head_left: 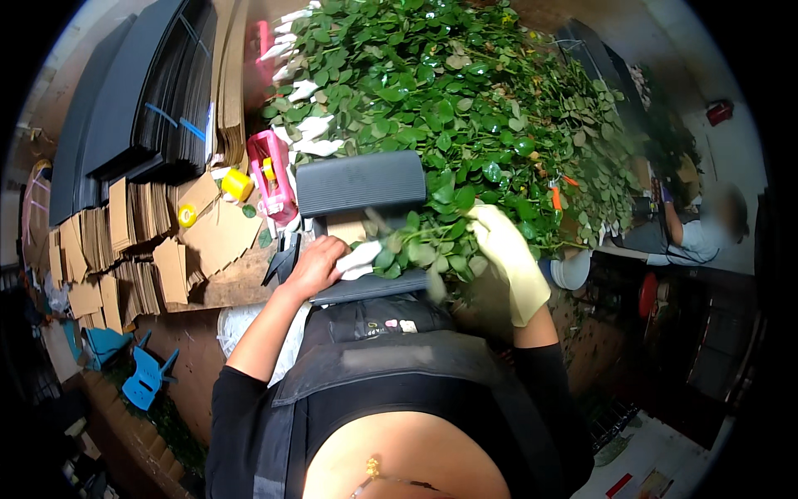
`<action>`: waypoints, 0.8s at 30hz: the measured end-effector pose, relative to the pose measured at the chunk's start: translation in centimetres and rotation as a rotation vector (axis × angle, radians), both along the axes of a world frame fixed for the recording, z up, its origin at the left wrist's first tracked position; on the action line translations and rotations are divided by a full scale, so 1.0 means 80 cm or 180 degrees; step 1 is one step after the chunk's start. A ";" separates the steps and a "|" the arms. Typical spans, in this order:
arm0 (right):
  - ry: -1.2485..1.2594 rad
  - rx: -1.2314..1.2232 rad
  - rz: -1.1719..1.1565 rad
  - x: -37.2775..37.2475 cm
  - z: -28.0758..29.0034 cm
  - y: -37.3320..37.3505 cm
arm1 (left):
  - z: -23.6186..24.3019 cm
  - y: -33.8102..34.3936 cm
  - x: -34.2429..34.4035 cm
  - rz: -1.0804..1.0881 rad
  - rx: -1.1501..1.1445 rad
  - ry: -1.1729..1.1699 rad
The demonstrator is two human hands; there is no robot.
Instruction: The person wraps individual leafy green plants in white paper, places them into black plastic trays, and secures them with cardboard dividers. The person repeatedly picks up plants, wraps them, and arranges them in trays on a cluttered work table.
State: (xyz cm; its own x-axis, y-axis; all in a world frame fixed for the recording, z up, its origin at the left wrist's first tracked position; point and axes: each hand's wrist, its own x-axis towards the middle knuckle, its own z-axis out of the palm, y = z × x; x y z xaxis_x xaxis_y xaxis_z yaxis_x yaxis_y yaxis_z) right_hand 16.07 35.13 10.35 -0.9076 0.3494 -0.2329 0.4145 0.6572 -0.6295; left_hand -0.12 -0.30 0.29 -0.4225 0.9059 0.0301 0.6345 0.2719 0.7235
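Observation:
My bare left hand (320, 264) is closed at the white-wrapped head (359, 259) of a leafy stem, probably a rose, low in front of me. The stem's green leaves (424, 239) stretch right to my right hand (504, 249), which wears a pale yellow glove. Its fingers are closed around the leafy stem, though leaves partly hide the grip. Just beyond the hands stands a dark grey ridged board (359, 193), with a second dark padded edge (374, 287) nearer my waist. A large heap of leafy stems (432, 108) covers the table behind, several white-wrapped heads (314, 129) at its left edge.
Left of the board is a pink tape dispenser (278, 195), beside yellow tape rolls (237, 185). Cardboard pieces (145, 220) and tall dark folded sheets (154, 91) crowd the left. Orange-handled cutters (556, 198) lie in the leaves. Another person (706, 229) works far right.

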 end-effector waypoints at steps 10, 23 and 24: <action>-0.0325 0.0357 0.1418 -0.035 -0.043 0.011 | -0.017 -0.007 0.003 0.0606 0.0195 -0.1442; -0.1066 0.1290 0.1707 -0.155 0.008 0.043 | 0.006 0.001 0.007 0.0507 0.0158 -0.1157; -0.0454 0.1467 0.1088 -0.195 0.012 0.035 | 0.004 0.001 0.004 0.0458 0.0214 -0.0975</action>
